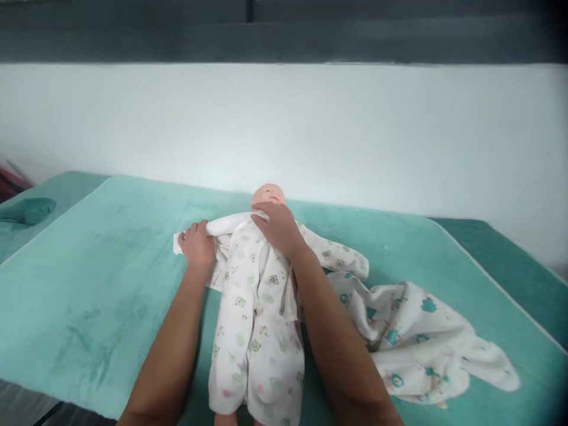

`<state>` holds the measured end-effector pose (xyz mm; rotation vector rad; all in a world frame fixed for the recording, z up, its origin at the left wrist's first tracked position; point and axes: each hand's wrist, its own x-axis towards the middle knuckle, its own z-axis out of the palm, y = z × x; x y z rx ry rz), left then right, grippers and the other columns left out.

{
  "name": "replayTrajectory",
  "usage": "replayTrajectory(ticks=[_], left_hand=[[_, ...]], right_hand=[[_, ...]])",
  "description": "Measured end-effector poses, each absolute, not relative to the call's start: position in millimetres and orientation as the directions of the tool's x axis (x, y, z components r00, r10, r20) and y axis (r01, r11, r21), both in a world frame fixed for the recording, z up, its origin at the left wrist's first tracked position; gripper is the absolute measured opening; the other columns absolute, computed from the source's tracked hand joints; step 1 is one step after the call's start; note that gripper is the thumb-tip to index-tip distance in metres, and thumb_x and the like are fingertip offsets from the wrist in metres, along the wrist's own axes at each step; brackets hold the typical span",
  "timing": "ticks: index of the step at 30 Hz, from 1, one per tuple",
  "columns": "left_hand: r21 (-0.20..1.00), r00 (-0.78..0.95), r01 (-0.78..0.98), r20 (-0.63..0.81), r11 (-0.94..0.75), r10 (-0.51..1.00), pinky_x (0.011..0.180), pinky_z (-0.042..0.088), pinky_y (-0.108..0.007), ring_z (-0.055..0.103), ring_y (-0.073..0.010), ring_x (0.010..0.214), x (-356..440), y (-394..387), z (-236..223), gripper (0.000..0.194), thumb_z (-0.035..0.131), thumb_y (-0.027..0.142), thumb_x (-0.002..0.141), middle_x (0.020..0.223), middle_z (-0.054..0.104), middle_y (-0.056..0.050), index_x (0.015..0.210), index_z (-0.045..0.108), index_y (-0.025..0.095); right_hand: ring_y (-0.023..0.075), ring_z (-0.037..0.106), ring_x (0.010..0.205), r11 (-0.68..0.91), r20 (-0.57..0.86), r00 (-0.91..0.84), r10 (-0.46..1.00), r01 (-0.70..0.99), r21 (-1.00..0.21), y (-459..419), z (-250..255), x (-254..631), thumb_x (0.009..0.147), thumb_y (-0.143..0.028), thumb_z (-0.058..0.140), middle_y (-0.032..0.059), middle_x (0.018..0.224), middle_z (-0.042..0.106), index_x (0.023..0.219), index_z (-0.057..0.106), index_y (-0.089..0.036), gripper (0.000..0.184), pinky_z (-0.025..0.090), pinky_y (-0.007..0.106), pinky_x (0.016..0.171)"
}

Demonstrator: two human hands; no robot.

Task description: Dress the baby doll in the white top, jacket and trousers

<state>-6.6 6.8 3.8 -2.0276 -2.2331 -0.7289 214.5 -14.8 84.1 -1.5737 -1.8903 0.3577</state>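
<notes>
A baby doll lies on its back with its head toward the wall, dressed in white printed baby pants. A white baby shirt with small prints lies over its upper body, one sleeve spread to the right. My left hand is closed round the other sleeve, out to the left of the doll, with the pale cuff showing past my fingers. Just below the doll's chin, my right hand is closed on the shirt near the collar; its fingertips are partly hidden. The doll's feet run out of the bottom of the view.
A crumpled white baby garment with teal prints lies right of the doll, beside my right forearm. The green sheet covers the table, and a white wall stands behind it. At the far left is a dark green object.
</notes>
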Motion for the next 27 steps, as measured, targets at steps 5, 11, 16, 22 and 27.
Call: replayTrajectory(ticks=[5,11,16,22,27], left_hand=[[0.319,-0.162,0.947,0.364,0.040,0.917,0.113,0.031,-0.059,0.057,-0.0369,0.124,-1,3,3,0.055,0.046,0.016,0.087,0.130,0.066,-0.020,0.142,0.055,0.016],[0.384,-0.135,0.923,0.413,-0.038,0.901,0.121,0.011,-0.069,0.027,-0.0339,0.154,5,-10,-2,0.061,0.048,0.015,0.086,0.156,0.048,-0.018,0.146,0.047,0.019],[0.515,-0.117,0.842,0.466,-0.161,0.877,0.125,0.013,-0.064,0.031,-0.0279,0.153,18,-38,27,0.048,0.044,0.011,0.089,0.151,0.055,-0.007,0.132,0.058,0.026],[0.319,0.411,0.761,0.437,-0.565,0.800,0.111,0.043,-0.045,0.059,-0.0270,0.126,104,-47,91,0.034,0.046,0.017,0.096,0.132,0.067,-0.012,0.123,0.066,0.016],[0.040,0.702,0.710,0.041,-0.703,0.711,0.114,0.033,-0.057,0.062,-0.0342,0.117,179,-39,93,0.023,0.057,0.015,0.089,0.118,0.070,-0.015,0.107,0.072,0.014]], right_hand=[[0.0272,0.056,0.130,-0.061,0.240,0.288,0.927,0.747,-0.661,-47,36,266,0.092,-0.030,0.046,0.0111,0.139,0.065,0.134,0.060,-0.020,0.045,0.026,0.052,0.120],[0.0273,0.059,0.124,-0.157,0.348,0.479,0.806,0.739,-0.655,-66,6,311,0.083,-0.015,0.041,0.0111,0.130,0.069,0.125,0.064,-0.019,0.048,0.030,0.050,0.117],[0.0270,0.059,0.126,0.004,0.330,0.354,0.875,0.676,-0.737,-53,15,301,0.091,-0.037,0.050,0.0127,0.134,0.067,0.130,0.060,-0.019,0.044,0.036,0.047,0.115],[0.0308,0.057,0.127,-0.071,0.284,0.271,0.920,0.826,-0.558,-49,15,290,0.092,-0.024,0.042,0.0142,0.136,0.065,0.133,0.061,-0.019,0.044,0.023,0.058,0.119],[0.0287,0.062,0.115,-0.069,0.354,0.376,0.856,0.763,-0.643,-43,5,314,0.081,-0.017,0.046,0.0146,0.125,0.068,0.123,0.066,-0.017,0.047,0.045,0.043,0.102]])
